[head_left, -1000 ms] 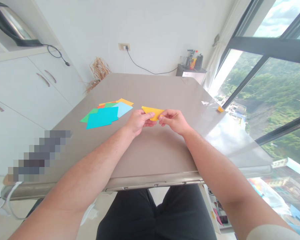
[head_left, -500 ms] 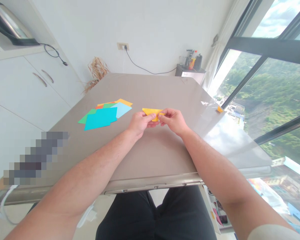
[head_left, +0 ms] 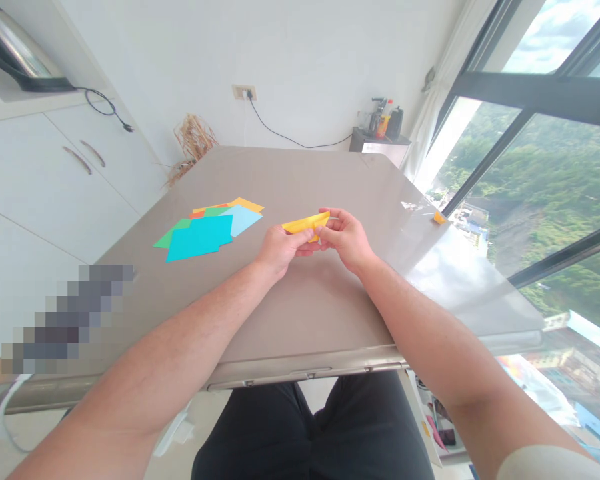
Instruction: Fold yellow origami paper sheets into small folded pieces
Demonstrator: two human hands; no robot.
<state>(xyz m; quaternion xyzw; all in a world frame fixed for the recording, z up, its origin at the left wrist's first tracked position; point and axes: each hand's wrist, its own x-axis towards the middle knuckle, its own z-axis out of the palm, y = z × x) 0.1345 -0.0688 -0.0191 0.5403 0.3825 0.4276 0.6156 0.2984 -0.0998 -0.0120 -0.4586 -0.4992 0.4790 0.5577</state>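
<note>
Between my two hands is a piece of folded yellow paper (head_left: 307, 223), its long edge tilted up toward the right. My left hand (head_left: 280, 248) pinches its left and lower part, thumb on top and fingers beneath. On the other side my right hand (head_left: 347, 237) grips the right part, with the thumb in front and fingers behind. The two thumbs nearly meet at the middle. Both hands are just over the table (head_left: 300, 313); whether they touch it I cannot tell. The paper's lower part is partly covered by the fingers.
Left of my hands lies a spread of coloured paper sheets (head_left: 200, 233), turquoise, light blue, green and orange. A small orange object (head_left: 439, 218) sits at the table's right edge by the window. Dried stalks (head_left: 194, 137) stand behind the far left corner. A blurred-out patch (head_left: 75, 313) covers the near left.
The yellow paper has turned so its right end is higher, and more of its upper edge shows. My right fingers have shifted behind that end. The sheets on the left have not been moved.
</note>
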